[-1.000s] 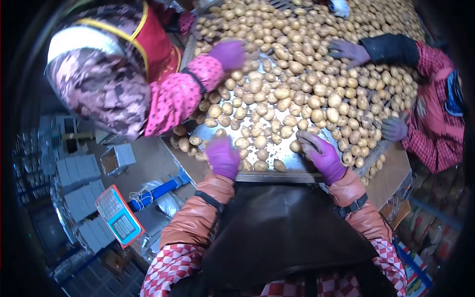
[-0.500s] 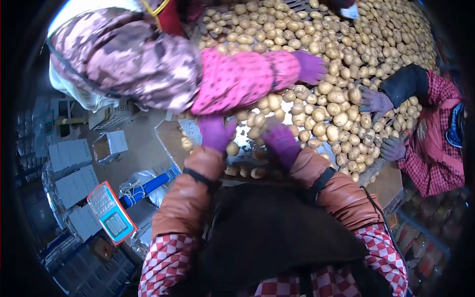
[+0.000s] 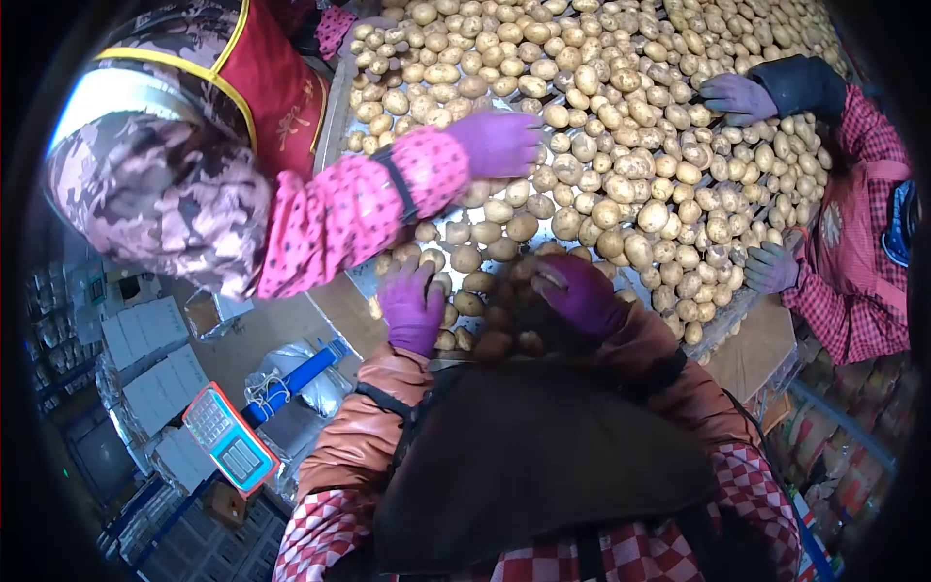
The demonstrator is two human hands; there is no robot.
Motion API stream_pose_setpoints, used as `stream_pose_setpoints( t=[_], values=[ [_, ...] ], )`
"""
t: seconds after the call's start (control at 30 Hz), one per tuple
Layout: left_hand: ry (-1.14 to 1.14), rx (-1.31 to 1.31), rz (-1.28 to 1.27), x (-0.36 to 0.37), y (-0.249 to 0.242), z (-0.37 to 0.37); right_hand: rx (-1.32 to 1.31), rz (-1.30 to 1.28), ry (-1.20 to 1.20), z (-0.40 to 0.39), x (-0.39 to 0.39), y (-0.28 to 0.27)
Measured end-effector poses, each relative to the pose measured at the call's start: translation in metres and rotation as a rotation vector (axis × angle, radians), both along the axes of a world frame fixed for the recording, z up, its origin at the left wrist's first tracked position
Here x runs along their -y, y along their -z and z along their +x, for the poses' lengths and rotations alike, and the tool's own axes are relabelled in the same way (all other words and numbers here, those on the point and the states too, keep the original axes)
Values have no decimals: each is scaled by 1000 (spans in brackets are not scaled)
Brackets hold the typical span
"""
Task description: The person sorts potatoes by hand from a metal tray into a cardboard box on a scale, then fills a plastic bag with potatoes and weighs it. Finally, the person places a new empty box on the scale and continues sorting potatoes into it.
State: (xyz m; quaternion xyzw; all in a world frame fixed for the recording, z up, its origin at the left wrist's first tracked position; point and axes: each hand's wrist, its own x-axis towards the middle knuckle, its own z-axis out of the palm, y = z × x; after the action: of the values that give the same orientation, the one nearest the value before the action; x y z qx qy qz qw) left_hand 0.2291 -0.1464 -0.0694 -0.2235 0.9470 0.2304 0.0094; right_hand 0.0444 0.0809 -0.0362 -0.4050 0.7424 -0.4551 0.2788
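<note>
Many potatoes (image 3: 621, 184) lie spread over a pale table (image 3: 335, 126). My left hand (image 3: 411, 306), in a purple glove, rests palm down near the table's front left edge, its fingers apart and touching potatoes. To its right, my right hand (image 3: 580, 294), also in a purple glove, reaches in over potatoes at the front edge. Its fingers are bent, and shadow and blur hide whether they hold anything. Between my hands lie several potatoes (image 3: 468, 304), some of them in dark shadow.
A co-worker's purple-gloved hand (image 3: 499, 144) reaches over potatoes from the left. Another co-worker's two gloved hands (image 3: 739, 99) touch potatoes at right. A scale display (image 3: 231, 438) on a blue post stands at lower left, near white boxes (image 3: 145, 335).
The view has shifted. My left hand now lies lower on the potatoes with fingers spread; my right hand's fingers have curled. The left co-worker's arm has drawn back leftward.
</note>
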Motion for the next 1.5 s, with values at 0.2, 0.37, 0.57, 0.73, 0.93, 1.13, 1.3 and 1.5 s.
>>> stream_pose_setpoints(
  t=[0.2, 0.37, 0.57, 0.73, 0.93, 1.13, 1.3, 1.5],
  values=[
    [580, -128, -143, -28, 8, -19, -583, 59, 148, -28, 23, 33],
    [51, -185, -159, 12, 7, 21, -696, 467, 3, -8, 40, 36],
    [-40, -298, -152, 37, -5, 1, -429, 321, -558, 26, 32, 26],
    [-191, -206, 6, 75, 96, -119, -74, 125, -470, 30, 13, 21],
    [282, -151, -224, 0, 36, -71, -213, -2, -209, 25, -49, 19],
    [79, -103, -125, 17, 27, 10, -72, 290, 467, 25, -110, 1],
    [324, -77, 89, -32, -9, -20, -366, 416, -5, 50, -63, -9],
    [415, -203, 36, -15, 10, 15, -301, 86, -155, 46, -24, 19]
  ],
)
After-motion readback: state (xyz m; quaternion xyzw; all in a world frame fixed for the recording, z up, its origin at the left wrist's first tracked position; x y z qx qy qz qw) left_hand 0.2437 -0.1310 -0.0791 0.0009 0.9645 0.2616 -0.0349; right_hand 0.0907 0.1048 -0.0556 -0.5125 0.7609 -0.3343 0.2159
